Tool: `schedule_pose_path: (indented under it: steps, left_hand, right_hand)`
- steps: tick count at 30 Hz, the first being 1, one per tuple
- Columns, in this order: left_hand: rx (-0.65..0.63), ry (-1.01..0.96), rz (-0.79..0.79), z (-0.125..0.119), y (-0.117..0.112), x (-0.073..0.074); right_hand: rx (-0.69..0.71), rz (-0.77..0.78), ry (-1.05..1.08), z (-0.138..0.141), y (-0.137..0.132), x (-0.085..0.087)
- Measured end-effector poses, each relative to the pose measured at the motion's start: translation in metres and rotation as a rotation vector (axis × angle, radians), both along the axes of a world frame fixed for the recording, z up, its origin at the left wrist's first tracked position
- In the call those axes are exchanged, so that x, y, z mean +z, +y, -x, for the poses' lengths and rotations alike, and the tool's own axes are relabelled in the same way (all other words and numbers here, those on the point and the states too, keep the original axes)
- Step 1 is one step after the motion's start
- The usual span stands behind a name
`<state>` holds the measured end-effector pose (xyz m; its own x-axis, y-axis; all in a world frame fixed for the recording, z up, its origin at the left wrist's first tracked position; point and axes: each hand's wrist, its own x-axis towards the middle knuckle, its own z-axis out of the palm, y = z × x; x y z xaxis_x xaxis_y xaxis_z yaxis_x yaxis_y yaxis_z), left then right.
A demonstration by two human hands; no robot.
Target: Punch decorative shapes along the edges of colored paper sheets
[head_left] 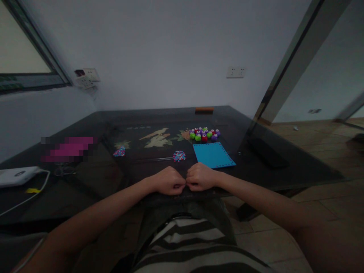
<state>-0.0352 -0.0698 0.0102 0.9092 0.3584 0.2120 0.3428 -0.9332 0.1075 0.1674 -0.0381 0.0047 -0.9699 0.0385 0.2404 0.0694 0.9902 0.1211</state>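
Both my hands rest as fists at the front edge of the dark glass table [133, 167], knuckles nearly touching. My left hand [170, 181] is closed, and nothing shows in it. Likewise closed with nothing visible inside is my right hand [201, 177]. Just beyond the right fist lies a blue sheet [214, 154] with small holes along its edges. A small pile of pink, blue and white beads [179, 156] sits in front of the fists, and a similar bead pile [119, 151] lies farther left. Behind the sheet stand several small purple, green and red pieces [204, 134] with white round tops.
At the left are a white device [18, 176] with a cable, a yellow scrap [33, 190] and a blurred pink item [71, 148]. An orange-brown bar [204, 110] lies at the back edge. A long black object [267, 153] is at the right. The wall [170, 57] stands behind.
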Motion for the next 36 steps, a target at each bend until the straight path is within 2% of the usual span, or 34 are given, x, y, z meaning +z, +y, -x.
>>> schedule_pose_path:
  steps: [36]
  left_hand:
    - [0.006,0.020,-0.024,0.0009,0.0008,-0.0025]
  right_hand:
    - [-0.003,-0.006,0.011,-0.0007,0.0017,-0.0021]
